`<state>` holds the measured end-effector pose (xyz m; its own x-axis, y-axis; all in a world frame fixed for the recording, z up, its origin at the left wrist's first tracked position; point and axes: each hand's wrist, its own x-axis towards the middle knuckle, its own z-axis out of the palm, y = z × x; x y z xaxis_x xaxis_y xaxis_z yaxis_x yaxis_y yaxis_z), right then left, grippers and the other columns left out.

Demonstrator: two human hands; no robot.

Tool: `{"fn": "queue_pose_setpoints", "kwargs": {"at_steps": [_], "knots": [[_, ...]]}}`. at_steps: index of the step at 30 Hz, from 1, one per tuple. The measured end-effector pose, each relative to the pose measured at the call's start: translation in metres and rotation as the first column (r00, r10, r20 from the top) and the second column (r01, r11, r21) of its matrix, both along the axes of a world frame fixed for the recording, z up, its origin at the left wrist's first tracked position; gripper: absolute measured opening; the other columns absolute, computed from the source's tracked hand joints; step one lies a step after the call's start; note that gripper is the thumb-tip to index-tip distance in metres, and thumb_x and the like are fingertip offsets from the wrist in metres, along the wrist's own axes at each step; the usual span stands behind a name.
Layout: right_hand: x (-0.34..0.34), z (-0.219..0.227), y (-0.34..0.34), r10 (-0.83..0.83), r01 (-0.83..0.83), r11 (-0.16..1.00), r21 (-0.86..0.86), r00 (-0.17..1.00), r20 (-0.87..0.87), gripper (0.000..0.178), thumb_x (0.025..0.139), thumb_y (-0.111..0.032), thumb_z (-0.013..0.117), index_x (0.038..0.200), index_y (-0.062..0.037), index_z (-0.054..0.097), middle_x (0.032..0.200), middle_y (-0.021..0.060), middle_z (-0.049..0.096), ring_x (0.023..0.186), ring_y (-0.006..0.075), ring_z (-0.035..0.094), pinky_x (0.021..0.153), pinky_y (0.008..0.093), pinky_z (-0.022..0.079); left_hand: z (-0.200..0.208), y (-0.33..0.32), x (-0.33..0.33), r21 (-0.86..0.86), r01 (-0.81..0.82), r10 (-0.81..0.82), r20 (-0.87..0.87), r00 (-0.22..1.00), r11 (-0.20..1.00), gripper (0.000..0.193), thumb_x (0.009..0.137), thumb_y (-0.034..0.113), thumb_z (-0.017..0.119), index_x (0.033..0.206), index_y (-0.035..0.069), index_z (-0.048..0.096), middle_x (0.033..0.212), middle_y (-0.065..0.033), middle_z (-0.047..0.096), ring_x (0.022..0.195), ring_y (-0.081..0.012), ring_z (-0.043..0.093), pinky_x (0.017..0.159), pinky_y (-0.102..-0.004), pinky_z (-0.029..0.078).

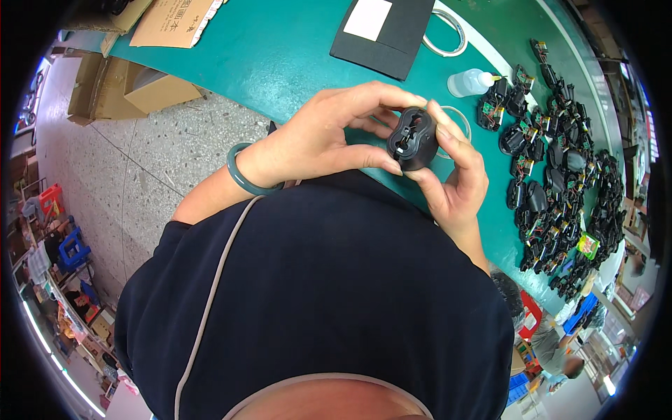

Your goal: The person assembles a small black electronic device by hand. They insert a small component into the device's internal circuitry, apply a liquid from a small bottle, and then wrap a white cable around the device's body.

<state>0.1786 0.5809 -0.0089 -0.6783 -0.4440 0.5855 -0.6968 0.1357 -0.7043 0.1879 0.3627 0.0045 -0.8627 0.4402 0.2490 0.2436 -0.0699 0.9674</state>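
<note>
A black plastic housing (414,142), rounded and pinched in at the middle, is held up just in front of my body. Its face shows two recesses with small metal parts and a white bit inside. My left hand (343,133) grips it from the left, thumb at its lower edge and fingers along the upper side. From the right, my right hand (458,164) closes on it with thumb below and fingertips at the top. Both hands touch the piece; its underside is hidden.
Many black housings with green circuit boards (553,168) cover the table's right side. Near them stand a clear squeeze bottle (470,82) and a tape roll (448,33). A black folder (381,35) lies at the back. Cardboard boxes (133,87) stand on the left; people work at lower right.
</note>
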Motion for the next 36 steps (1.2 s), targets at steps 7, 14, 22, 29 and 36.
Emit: {"fn": "queue_pose_setpoints", "kwargs": {"at_steps": [7, 14, 22, 29, 36], "knots": [[0.001, -0.007, 0.000, 0.015, -0.017, 0.998, -0.062, 0.999, -0.031, 0.055, 0.071, -0.016, 0.081, 0.116, -0.0015, 0.053, 0.125, 0.0283, 0.056, 0.111, 0.0371, 0.060, 0.091, 0.0396, 0.051, -0.003, 0.002, 0.002, 0.094, 0.025, -0.032, 0.068, 0.997, 0.995, 0.068, 0.070, 0.004, 0.080, 0.129, 0.002, 0.048, 0.130, -0.0127, 0.053, 0.115, -0.0244, 0.057, 0.097, -0.0395, 0.050], [0.000, -0.001, 0.004, 0.031, -0.032, 0.999, -0.010, 0.999, -0.024, 0.055, 0.072, -0.016, 0.080, 0.117, -0.0022, 0.053, 0.125, 0.0289, 0.055, 0.112, 0.0371, 0.060, 0.092, 0.0396, 0.050, -0.002, 0.001, 0.002, 0.010, 0.019, -0.019, -0.002, 1.000, 1.000, 0.069, 0.070, 0.006, 0.081, 0.131, 0.003, 0.047, 0.126, -0.0121, 0.055, 0.114, -0.0239, 0.058, 0.096, -0.0387, 0.050], [0.001, 0.000, 0.003, 0.056, -0.051, 0.997, -0.050, 0.993, 0.105, 0.054, 0.073, -0.015, 0.080, 0.118, -0.0019, 0.054, 0.126, 0.0277, 0.055, 0.116, 0.0359, 0.058, 0.095, 0.0404, 0.048, -0.002, 0.002, 0.002, 0.033, 0.015, -0.017, 0.047, 0.999, 0.999, 0.069, 0.070, 0.010, 0.082, 0.129, 0.003, 0.048, 0.123, -0.0117, 0.057, 0.111, -0.0235, 0.060, 0.094, -0.0386, 0.051], [0.006, 0.000, 0.002, 0.024, -0.014, 0.999, -0.046, 0.974, 0.225, 0.052, 0.071, -0.008, 0.080, 0.117, -0.0004, 0.055, 0.125, 0.0259, 0.057, 0.117, 0.0362, 0.057, 0.097, 0.0403, 0.047, -0.001, 0.001, 0.000, 0.004, 0.037, -0.037, 0.061, 0.997, 0.999, 0.071, 0.072, 0.013, 0.081, 0.133, 0.004, 0.046, 0.124, -0.0117, 0.057, 0.111, -0.0228, 0.060, 0.093, -0.0372, 0.051], [0.000, 0.005, -0.015, -0.101, 0.102, 0.992, 0.075, 0.995, -0.011, 0.052, 0.064, -0.007, 0.084, 0.112, -0.0035, 0.062, 0.126, 0.0215, 0.055, 0.115, 0.0320, 0.057, 0.093, 0.0384, 0.050, -0.012, 0.012, 0.002, 0.053, -0.006, 0.000, 0.114, 0.994, 0.999, 0.055, 0.090, 0.008, 0.060, 0.139, 0.002, 0.036, 0.128, -0.0113, 0.053, 0.122, -0.0193, 0.050, 0.102, -0.0337, 0.041]]}}
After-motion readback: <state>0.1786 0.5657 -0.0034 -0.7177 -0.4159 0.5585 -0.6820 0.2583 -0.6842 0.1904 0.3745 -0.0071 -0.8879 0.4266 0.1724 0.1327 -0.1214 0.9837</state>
